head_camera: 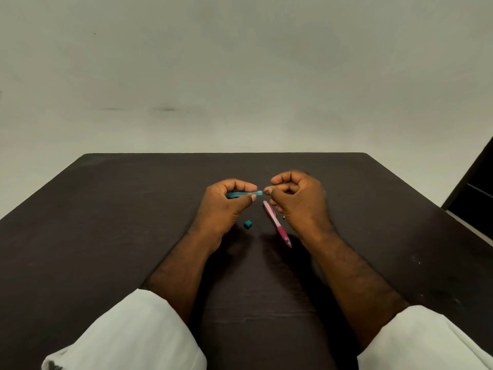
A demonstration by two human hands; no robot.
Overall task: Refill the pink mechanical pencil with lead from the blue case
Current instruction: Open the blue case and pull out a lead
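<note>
Case: slim, see-through blue case, held level above the table; its contents are too fine to make out.
Left hand: grips the case between thumb and curled fingers.
Right hand: fingers curled, thumb and forefinger pinched at the case's right end; whether they hold anything cannot be told.
Cap: small blue cube, lying near the left wrist.
Pencil: pink plastic, lying slantwise under the right hand.
Table: dark, matt.
Sleeves: white cloth.
</note>
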